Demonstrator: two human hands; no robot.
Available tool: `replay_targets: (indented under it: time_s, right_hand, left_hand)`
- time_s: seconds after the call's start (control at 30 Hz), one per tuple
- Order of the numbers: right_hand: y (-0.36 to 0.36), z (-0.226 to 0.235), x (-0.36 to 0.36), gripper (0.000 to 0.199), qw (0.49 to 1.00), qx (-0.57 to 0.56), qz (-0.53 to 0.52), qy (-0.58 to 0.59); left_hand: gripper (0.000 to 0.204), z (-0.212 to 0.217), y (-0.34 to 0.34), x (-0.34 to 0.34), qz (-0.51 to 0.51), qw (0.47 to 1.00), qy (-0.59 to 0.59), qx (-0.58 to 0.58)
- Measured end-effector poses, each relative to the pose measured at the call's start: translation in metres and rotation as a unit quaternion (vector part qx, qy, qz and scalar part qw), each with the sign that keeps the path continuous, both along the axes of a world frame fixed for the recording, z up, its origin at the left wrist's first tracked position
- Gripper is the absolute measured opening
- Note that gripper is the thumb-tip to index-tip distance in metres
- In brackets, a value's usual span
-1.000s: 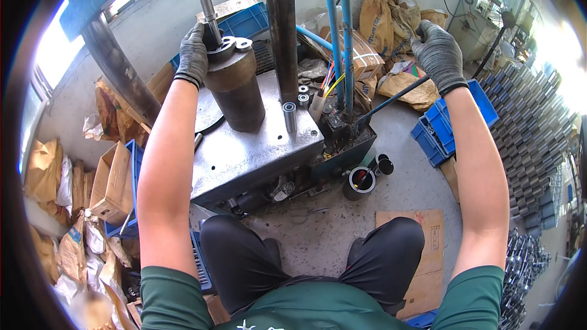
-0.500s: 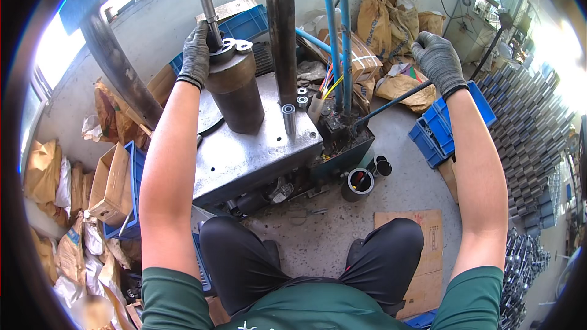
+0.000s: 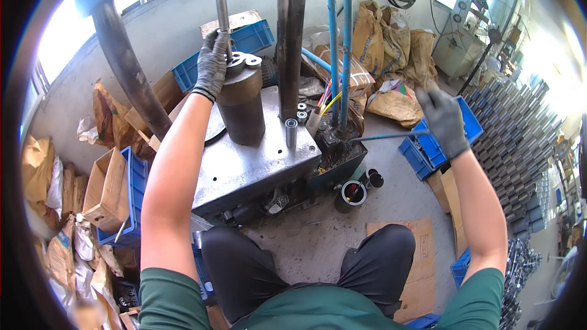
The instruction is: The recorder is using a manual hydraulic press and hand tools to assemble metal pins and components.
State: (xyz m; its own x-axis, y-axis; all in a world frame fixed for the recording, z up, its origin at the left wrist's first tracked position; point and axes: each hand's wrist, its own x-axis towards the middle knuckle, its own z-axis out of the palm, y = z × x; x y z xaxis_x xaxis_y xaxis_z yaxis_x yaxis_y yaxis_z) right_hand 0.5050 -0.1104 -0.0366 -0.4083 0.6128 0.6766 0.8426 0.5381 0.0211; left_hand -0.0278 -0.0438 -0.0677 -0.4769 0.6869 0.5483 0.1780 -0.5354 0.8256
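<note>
My left hand (image 3: pixel 212 64), in a grey glove, closes around the lower end of an upright bright metal rod (image 3: pixel 221 0). This rod stands over a dark steel cylinder (image 3: pixel 241 110) topped by pale metal rings (image 3: pixel 252 60). The cylinder rests on a flat metal machine bed (image 3: pixel 244 174). My gloved right hand (image 3: pixel 445 121) is at the outer end of a thin lever bar (image 3: pixel 385 137); its fingers are smeared by motion, so their grip is unclear. A short metal tube (image 3: pixel 291 133) and two small rings (image 3: pixel 302 110) stand at the bed's right side.
A dark post (image 3: pixel 290 43) and blue pipes (image 3: pixel 346 43) rise behind the bed. Blue crates (image 3: pixel 422 160) and stacked metal tubes (image 3: pixel 510 134) fill the right. Dark cups (image 3: pixel 350 197) stand on the floor; a cardboard box (image 3: pixel 105 192) and sacks line the left.
My right hand and the lever's outer end have swung downward. The rod's upper end now shows in view. My left hand stays at its base, and the whole view has shifted slightly.
</note>
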Motion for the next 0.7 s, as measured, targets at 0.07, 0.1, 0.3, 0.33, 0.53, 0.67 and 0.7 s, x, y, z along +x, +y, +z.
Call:
replay_targets:
  time_s: [0.07, 0.1, 0.3, 0.33, 0.53, 0.67, 0.7]
  right_hand:
    - [-0.036, -0.019, 0.016, 0.014, 0.983, -0.156, -0.028, 0.096]
    - [-0.051, -0.035, 0.018, 0.015, 0.978, -0.175, 0.009, 0.111]
    - [-0.125, -0.024, -0.048, 0.033, 0.987, -0.059, 0.07, -0.135]
    - [-0.126, -0.024, -0.067, 0.033, 0.986, -0.057, 0.072, -0.14]
    - [-0.062, -0.081, -0.166, 0.033, 0.971, -0.056, 0.228, -0.034]
    - [0.005, -0.136, -0.211, 0.03, 0.977, -0.059, 0.203, -0.016]
    - [0.015, -0.144, -0.223, 0.029, 0.978, -0.049, 0.204, -0.008]
  left_hand:
    - [0.04, 0.008, -0.006, 0.007, -0.037, 0.999, -0.011, -0.028]
    - [0.035, 0.008, -0.008, 0.004, -0.056, 0.997, -0.022, -0.041]
    - [0.032, -0.002, 0.011, -0.014, -0.06, 0.995, 0.013, -0.076]
    - [0.032, -0.001, 0.007, -0.011, -0.054, 0.995, 0.018, -0.085]
    - [0.033, 0.011, 0.011, -0.004, 0.021, 0.979, 0.113, -0.171]
    - [0.036, 0.023, 0.007, 0.006, 0.056, 0.967, 0.142, -0.203]
    - [0.036, 0.019, 0.006, 0.003, 0.063, 0.971, 0.137, -0.184]
